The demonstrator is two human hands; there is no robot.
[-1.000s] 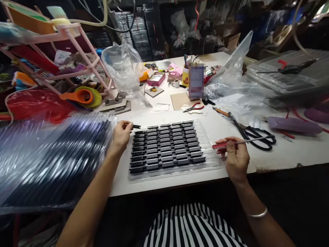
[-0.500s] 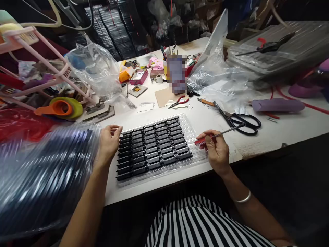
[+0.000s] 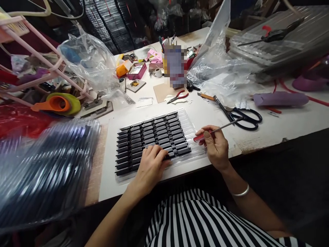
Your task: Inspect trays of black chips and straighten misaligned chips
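Observation:
A clear plastic tray [image 3: 191, 128] lies on the white table in front of me, filled with rows of small black parts [image 3: 151, 132]. My left hand [image 3: 151, 166] rests flat on the near rows of parts, fingers spread, holding nothing that I can see. My right hand [image 3: 214, 145] sits at the tray's right edge and grips a red-handled tool [image 3: 205, 135] whose thin metal shaft points right toward the black scissors [image 3: 241, 118].
A blurred stack of filled trays [image 3: 43, 171] lies at near left. Red-handled pliers [image 3: 178, 97], a cardboard piece, a pen cup, clear plastic bags [image 3: 89, 65] and a tape dispenser [image 3: 60, 103] crowd the back. The table's near edge [image 3: 257, 149] runs by my right hand.
My left hand moved from the tray's far left corner to the near middle rows and now lies on the parts. My right hand with the tool stayed by the tray's right edge.

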